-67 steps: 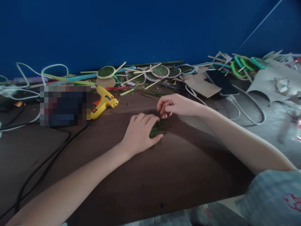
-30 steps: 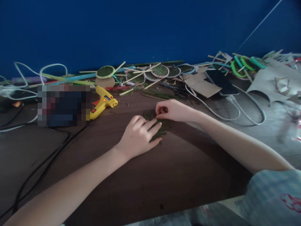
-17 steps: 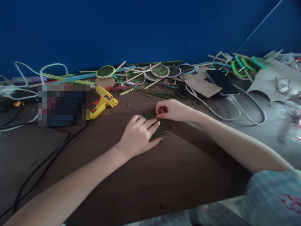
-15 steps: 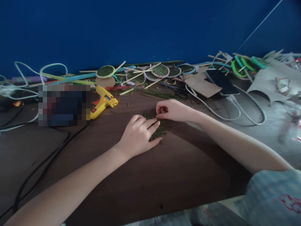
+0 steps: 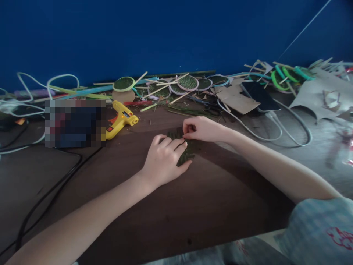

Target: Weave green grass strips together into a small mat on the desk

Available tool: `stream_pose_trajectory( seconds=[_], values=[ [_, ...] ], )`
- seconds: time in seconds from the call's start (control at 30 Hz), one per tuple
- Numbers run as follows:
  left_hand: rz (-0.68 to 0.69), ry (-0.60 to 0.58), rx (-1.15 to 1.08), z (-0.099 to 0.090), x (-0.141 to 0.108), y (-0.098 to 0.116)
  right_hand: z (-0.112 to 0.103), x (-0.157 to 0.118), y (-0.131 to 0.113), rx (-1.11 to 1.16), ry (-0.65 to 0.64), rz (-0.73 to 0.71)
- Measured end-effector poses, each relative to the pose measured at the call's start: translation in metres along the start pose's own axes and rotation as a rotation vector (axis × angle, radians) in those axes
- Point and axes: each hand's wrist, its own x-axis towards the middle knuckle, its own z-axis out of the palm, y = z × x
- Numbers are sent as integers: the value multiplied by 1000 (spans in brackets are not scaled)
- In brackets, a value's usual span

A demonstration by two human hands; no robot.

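A small mat of dark green leaf strips (image 5: 182,159) lies flat on the brown table, mostly covered by my hands. Over it rests my left hand (image 5: 164,158), palm down, with the thumb held apart from the fingers and the fingertips on the strips. At the mat's upper right edge, my right hand (image 5: 197,129) has thumb and forefinger pinched on a green strip, close to my left fingertips. The pinched end itself is mostly hidden. Loose strip ends stick out to the right of my left thumb.
A yellow glue gun (image 5: 121,119) lies left of my hands, its orange light lit. Along the blue wall (image 5: 176,33) are round woven discs (image 5: 188,83), sticks, cardboard (image 5: 234,97) and scissors (image 5: 213,110). A phone (image 5: 259,96) trails a white cable; black cables (image 5: 52,187) run at left.
My left fingers have bent slightly and drawn closer together on the mat, and the left hand has shifted a little. The right hand keeps its pinch in nearly the same place.
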Motion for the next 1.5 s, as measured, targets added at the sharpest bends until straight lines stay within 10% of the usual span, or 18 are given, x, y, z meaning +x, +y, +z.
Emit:
stream_pose_trajectory(
  seconds=[1.5],
  values=[
    [-165,-137,-218,-1,4,-23,-9,-5,2,-81,-189,-99]
  ],
)
